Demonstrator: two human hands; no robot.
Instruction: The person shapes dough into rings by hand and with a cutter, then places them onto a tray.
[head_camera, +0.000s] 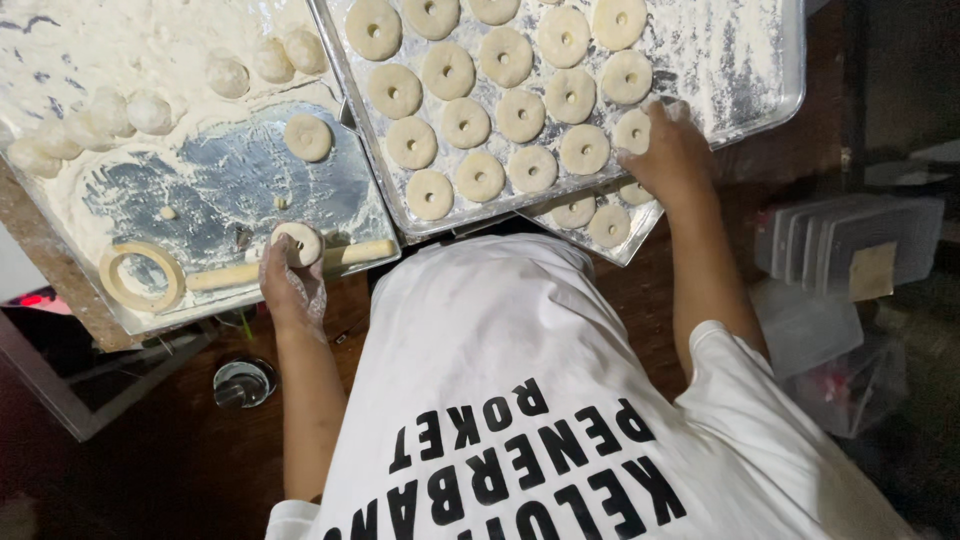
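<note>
You have two floured trays in front of you: the left tray (60, 235) and the right tray (770, 70). On the left one, count seven dough balls (150, 112), two ring-shaped pieces (308, 137), one rolling pin (235, 273) and one round cutter (142, 277). The right one carries about eighteen dough rings (466, 122).

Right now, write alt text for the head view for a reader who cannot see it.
A person in a white shirt leans over floured metal trays: the left hand, in a thin clear glove, holds a dough ring on the work tray, while the right hand sets another ring on a tray of rings. Dough balls wait nearby.
</note>
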